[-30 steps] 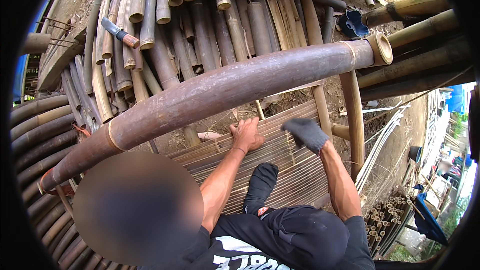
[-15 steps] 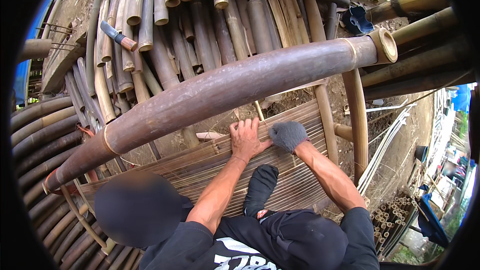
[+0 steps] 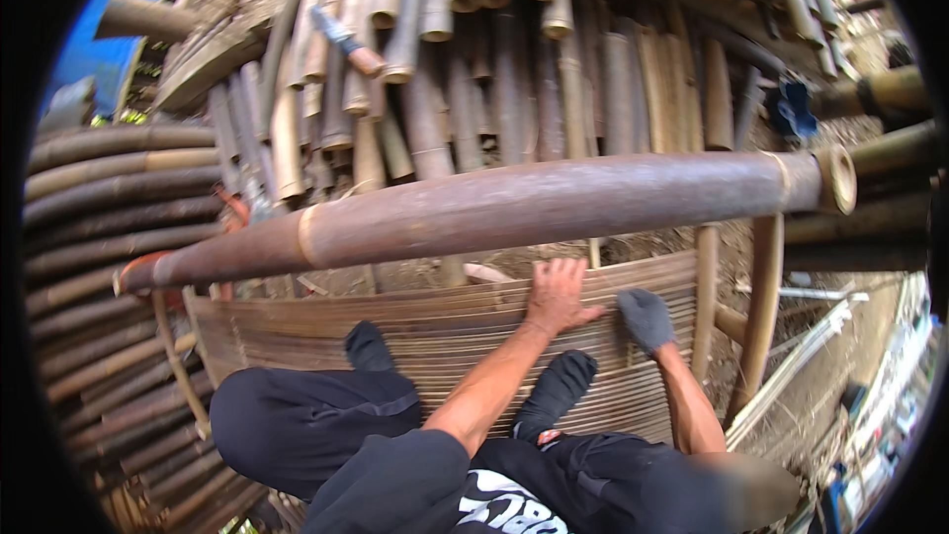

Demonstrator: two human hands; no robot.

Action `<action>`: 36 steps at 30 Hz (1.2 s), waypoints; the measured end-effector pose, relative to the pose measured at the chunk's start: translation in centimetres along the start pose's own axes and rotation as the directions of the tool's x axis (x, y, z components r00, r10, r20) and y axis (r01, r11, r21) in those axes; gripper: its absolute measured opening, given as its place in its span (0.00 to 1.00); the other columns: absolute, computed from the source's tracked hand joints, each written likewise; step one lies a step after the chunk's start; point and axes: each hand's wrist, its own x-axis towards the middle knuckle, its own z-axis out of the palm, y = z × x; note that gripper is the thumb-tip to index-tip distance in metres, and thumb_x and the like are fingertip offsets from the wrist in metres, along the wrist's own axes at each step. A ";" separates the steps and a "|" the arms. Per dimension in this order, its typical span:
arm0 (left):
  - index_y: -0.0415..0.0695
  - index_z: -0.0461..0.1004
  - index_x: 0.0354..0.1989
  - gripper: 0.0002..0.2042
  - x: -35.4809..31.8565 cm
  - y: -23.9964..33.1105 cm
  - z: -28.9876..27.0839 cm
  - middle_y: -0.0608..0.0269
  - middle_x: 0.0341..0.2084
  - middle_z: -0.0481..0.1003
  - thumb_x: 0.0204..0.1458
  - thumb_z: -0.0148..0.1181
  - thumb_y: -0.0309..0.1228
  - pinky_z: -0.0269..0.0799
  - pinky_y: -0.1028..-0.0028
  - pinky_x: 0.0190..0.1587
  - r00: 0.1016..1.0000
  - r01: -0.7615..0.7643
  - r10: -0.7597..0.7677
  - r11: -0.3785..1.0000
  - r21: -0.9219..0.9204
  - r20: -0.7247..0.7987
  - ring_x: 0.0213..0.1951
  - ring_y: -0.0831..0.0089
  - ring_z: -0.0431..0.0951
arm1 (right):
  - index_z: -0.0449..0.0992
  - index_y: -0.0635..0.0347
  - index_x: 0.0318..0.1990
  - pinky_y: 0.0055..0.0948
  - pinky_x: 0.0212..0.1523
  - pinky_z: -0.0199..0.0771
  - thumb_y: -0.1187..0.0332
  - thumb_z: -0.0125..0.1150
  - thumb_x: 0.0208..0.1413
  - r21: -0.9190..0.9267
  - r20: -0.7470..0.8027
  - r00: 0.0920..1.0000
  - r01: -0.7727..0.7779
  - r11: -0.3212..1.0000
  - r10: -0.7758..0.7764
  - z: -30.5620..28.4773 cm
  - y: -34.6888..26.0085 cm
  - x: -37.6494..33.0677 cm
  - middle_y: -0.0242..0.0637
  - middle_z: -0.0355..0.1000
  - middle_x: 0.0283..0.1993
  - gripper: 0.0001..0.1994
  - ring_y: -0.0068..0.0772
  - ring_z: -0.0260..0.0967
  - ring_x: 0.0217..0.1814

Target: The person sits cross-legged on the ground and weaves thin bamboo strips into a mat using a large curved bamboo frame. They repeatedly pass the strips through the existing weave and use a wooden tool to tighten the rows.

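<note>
My bare left hand (image 3: 560, 295) rests at the far edge of a bamboo slat bench (image 3: 465, 326), fingers stretched out over it and thumb pointing right. Just beyond its fingertips a thin pale stick (image 3: 594, 251) stands up. My right hand (image 3: 647, 320), in a grey glove, is over the slats to the right of the left hand, apart from it. The glove is blurred and its fingers look bunched, so whether anything is in them does not show. Both my feet, in dark socks, are on the slats, the nearer foot (image 3: 565, 383) between my arms.
A thick brown bamboo pole (image 3: 554, 200) spans across beyond the bench, with an upright leg (image 3: 759, 307) at right. Stacked bamboo poles (image 3: 129, 208) fill the left side; cut lengths (image 3: 514, 89) lie at the back. A wooden-handled knife (image 3: 348, 43) lies on them.
My gloved right hand has moved right, away from the left hand, which stays at the bench's far edge. The view has turned, and my other foot now shows.
</note>
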 end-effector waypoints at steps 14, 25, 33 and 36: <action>0.42 0.74 0.40 0.17 -8.7 -20.7 -8.9 0.52 0.39 0.69 0.51 0.62 0.43 0.66 0.56 0.51 0.869 0.167 -0.103 0.982 0.090 -0.483 0.45 0.56 0.72 | 0.72 0.49 0.33 0.17 0.13 0.59 0.49 0.57 0.63 0.949 -0.131 0.895 -0.012 0.315 0.426 -2.2 2.5 13.6 0.22 0.69 0.22 0.15 0.14 0.54 0.12; 0.46 0.82 0.23 0.34 -12.4 -18.9 -14.2 0.50 0.22 0.78 0.59 0.43 0.65 0.76 0.56 0.34 0.958 0.285 -0.283 0.958 -0.026 0.052 0.30 0.52 0.81 | 0.73 0.51 0.37 0.23 0.19 0.62 0.61 0.55 0.62 0.922 -0.274 0.808 0.066 0.381 0.522 -1.5 3.7 7.1 0.24 0.62 0.24 0.06 0.20 0.57 0.17; 0.46 0.83 0.28 0.31 -13.3 -19.4 -12.8 0.52 0.29 0.80 0.59 0.47 0.63 0.76 0.58 0.35 0.961 0.217 -0.218 0.976 0.024 0.171 0.34 0.54 0.82 | 0.69 0.61 0.58 0.33 0.63 0.64 0.76 0.52 0.58 -0.042 -0.775 0.607 0.225 0.974 -0.174 0.3 1.0 1.9 0.41 0.68 0.58 0.19 0.39 0.64 0.62; 0.43 0.81 0.27 0.26 -13.7 -18.2 -14.1 0.54 0.28 0.76 0.59 0.52 0.55 0.73 0.57 0.36 0.972 0.200 -0.206 0.978 0.064 0.115 0.35 0.52 0.78 | 0.77 0.49 0.45 0.41 0.61 0.65 0.65 0.64 0.57 -0.487 -0.765 0.455 0.054 0.872 -0.455 0.7 -0.6 3.0 0.35 0.74 0.47 0.09 0.42 0.73 0.49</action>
